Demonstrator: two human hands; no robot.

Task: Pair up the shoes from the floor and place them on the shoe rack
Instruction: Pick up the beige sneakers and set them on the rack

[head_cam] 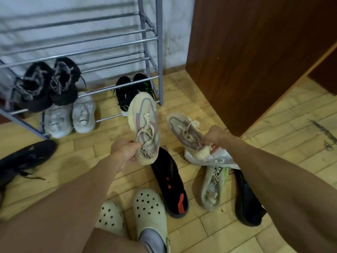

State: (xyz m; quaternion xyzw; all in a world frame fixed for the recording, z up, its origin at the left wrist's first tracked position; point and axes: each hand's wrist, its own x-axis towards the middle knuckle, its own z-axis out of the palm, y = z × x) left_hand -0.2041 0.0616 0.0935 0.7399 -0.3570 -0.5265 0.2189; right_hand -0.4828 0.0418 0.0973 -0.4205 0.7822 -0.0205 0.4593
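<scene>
Now each hand, left hand [124, 152] and right hand [216, 136], grips a cream sneaker [145, 125].

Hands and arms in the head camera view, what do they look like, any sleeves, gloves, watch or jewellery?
Both hands are bare: no gloves on the left hand or the right hand. Both forearms are uncovered along the whole length in view, with no sleeve cuffs showing. No watch, bracelet or band shows at either wrist, and no rings show on the visible fingers, though the picture is slightly blurred.
</scene>
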